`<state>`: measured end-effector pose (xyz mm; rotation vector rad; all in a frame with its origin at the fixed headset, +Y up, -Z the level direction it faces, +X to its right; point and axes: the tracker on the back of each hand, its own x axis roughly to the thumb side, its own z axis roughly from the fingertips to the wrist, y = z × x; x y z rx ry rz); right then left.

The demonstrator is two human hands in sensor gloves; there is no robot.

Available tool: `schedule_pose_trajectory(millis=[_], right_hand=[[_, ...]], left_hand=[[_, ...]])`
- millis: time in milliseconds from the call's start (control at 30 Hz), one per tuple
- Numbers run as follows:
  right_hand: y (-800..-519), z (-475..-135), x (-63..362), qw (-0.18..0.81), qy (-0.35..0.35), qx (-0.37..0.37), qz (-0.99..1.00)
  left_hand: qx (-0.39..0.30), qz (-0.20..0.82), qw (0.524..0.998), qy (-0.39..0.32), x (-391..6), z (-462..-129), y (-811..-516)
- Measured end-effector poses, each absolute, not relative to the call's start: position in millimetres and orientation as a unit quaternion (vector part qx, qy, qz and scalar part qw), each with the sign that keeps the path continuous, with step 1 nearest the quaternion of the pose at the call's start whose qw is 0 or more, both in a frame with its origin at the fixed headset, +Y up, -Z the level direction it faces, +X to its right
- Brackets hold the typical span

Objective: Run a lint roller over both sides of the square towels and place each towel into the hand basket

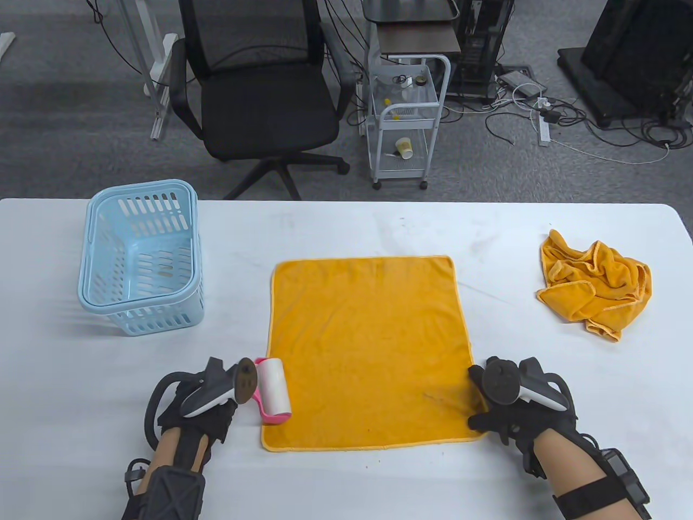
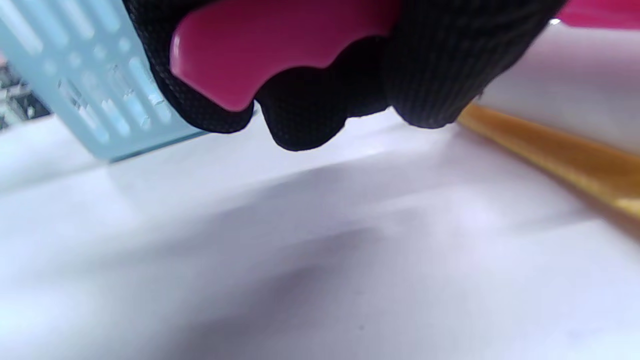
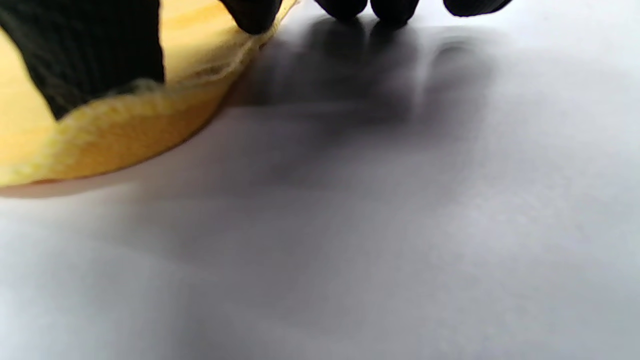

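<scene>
Two orange towels on white table (image 1: 379, 487): flat towel (image 1: 368, 352) spread at centre, crumpled towel (image 1: 595, 281) far right. Blue hand basket (image 1: 142, 257) upright at left, apart from flat towel. Right hand (image 1: 514, 406) presses flat towel's near right corner, fingers straight. Left hand (image 1: 208, 401) grips pink lint roller (image 1: 272, 391) handle; white roll sits on flat towel's left edge

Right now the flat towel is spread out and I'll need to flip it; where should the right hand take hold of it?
Take the flat towel at its near right corner, where the right hand already rests on the hem. Come in from the right edge, sliding fingers under the hem off the bare table. The cloth lies flat, so only edges offer a grip; the left hand holds the lint roller.
</scene>
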<state>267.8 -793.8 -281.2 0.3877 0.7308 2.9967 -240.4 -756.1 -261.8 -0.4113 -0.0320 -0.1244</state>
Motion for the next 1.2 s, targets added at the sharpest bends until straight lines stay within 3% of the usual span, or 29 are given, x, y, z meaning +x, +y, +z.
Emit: schedule_pose_trajectory(millis=[200,667,867,1000,1200], right_hand=[[-794,-281,268,0.019,0.235,0.124,0.964],[-794,-281,268,0.019,0.235,0.124,0.964],[-794,-281,268,0.019,0.235,0.124,0.964],[-794,-281,269,0.025,0.235,0.121,0.964],[-792,-281,270,0.030,0.229,0.121,0.965]], left_hand=[[-0.172,0.043,0.982,0.070,-287,-258,-752],[-0.200,-0.002,0.958,0.205,-340,-257,-782],[-0.210,-0.018,0.956,0.203,-339,-258,-785],[-0.197,-0.016,0.964,0.177,-326,-255,-753],[-0.095,-0.015,0.995,0.041,-259,-249,-694]])
